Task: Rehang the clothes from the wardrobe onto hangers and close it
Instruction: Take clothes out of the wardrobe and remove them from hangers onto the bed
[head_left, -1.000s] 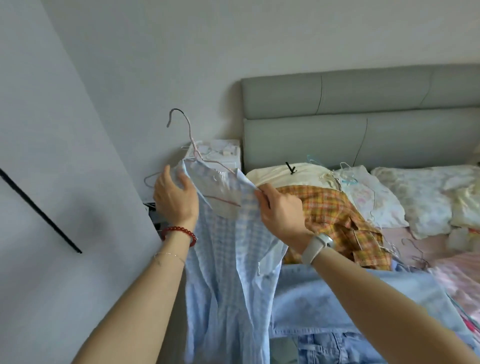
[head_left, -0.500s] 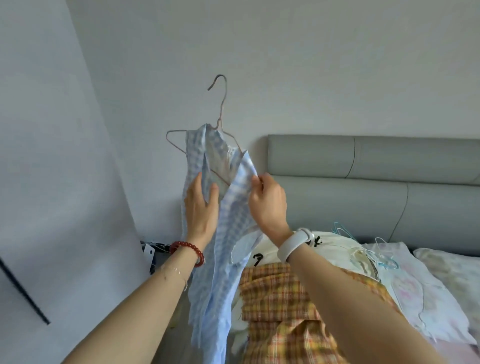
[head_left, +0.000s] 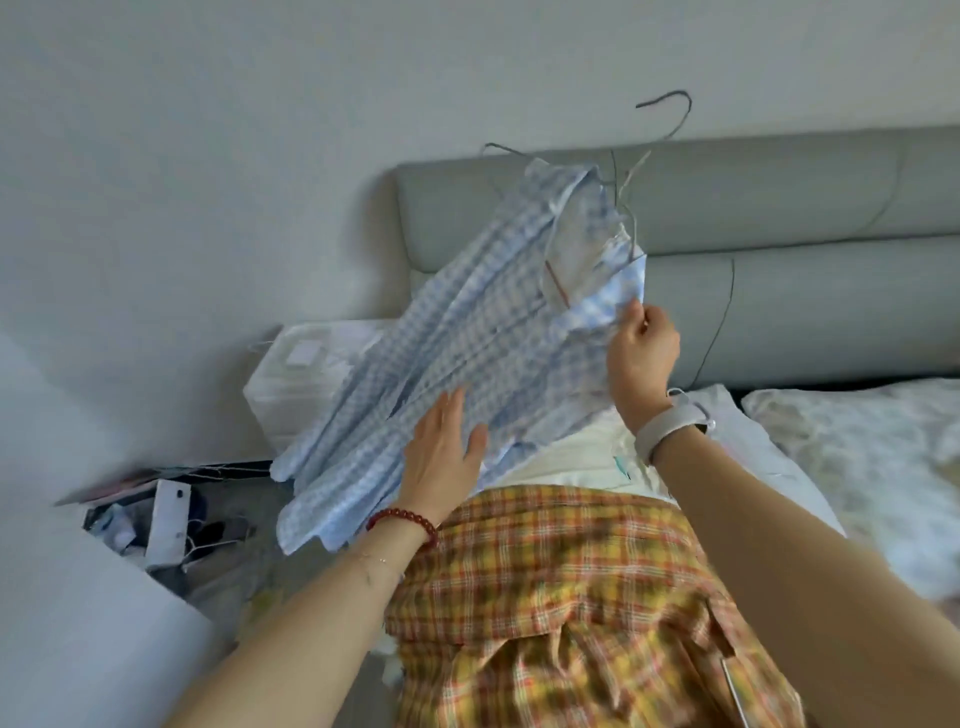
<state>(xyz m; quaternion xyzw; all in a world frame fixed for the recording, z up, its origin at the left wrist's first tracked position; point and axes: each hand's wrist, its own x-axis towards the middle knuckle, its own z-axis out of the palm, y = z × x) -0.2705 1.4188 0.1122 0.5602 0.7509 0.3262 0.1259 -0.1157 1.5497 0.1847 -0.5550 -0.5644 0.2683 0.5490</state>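
- My right hand (head_left: 643, 358) pinches the blue checked shirt (head_left: 467, 338) near its collar, on the wire hanger (head_left: 628, 171) — held above the bed.
- My left hand (head_left: 441, 457) — fingers straight, flat against the shirt's lower cloth.

Most of the wire hanger (head_left: 670, 111) is buried inside the blue gingham shirt (head_left: 467, 332), above the right hand (head_left: 641, 358)'s pinch; the floor clutter (head_left: 171, 519) is way too blurry.

One head-worn camera looks forward and down, close over the bed (head_left: 857, 467) toward its headboard (head_left: 779, 218).
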